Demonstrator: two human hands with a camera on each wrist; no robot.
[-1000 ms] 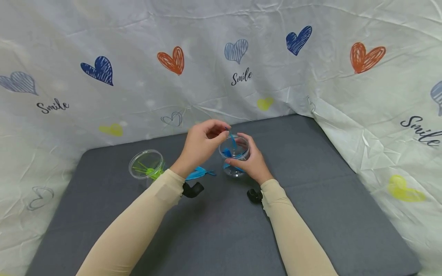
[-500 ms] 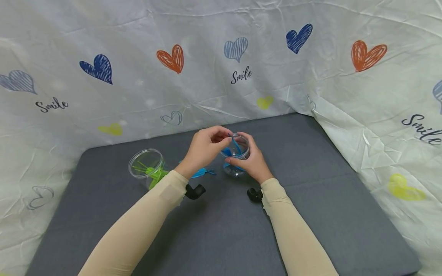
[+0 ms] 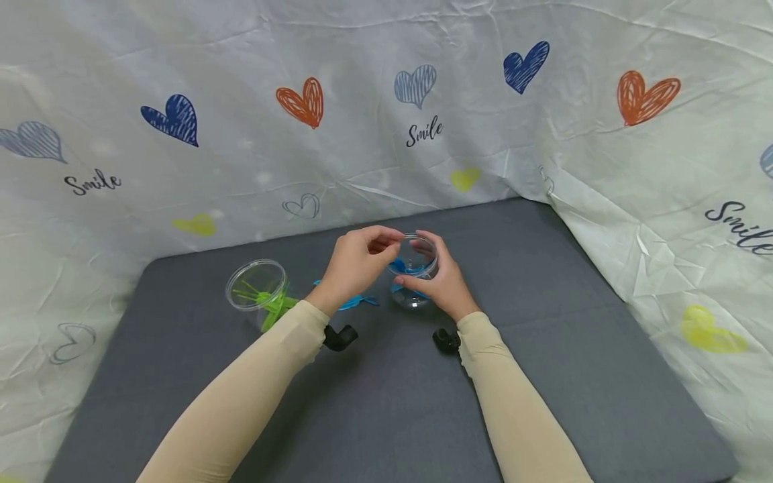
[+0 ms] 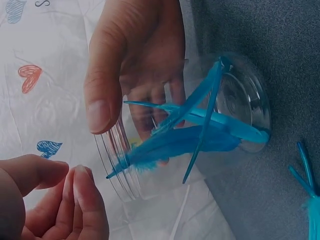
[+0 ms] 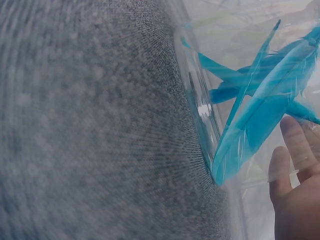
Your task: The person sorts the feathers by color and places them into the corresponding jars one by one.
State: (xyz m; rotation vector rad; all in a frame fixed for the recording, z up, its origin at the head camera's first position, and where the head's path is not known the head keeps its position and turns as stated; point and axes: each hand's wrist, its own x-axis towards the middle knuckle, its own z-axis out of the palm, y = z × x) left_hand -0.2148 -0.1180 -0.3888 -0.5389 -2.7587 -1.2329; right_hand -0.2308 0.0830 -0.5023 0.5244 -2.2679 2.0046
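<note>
My right hand [image 3: 445,285] grips a clear plastic jar [image 3: 412,300] upright on the table, its thumb near the rim. Inside the jar, blue feathers [image 4: 185,142] lie crossed at slants in the left wrist view; one quill end reaches up to the jar's mouth. Just outside the rim is my left hand [image 3: 359,260]. Its thumb and fingertips [image 4: 82,175] are a little apart, with nothing seen between them. More blue feathers [image 3: 361,301] lie on the table behind my left wrist, partly hidden by it.
A second clear jar [image 3: 232,305] stands at the left, with green feathers [image 3: 261,298] in it. Other green feathers [image 3: 279,310] lie beside it, partly behind my left sleeve. A white printed cloth [image 3: 362,161] rises behind the grey table [image 3: 543,376].
My left hand has lowered a blue feather into the jar and let it go, its fingers staying beside the rim. My right hand keeps its hold on the jar.
</note>
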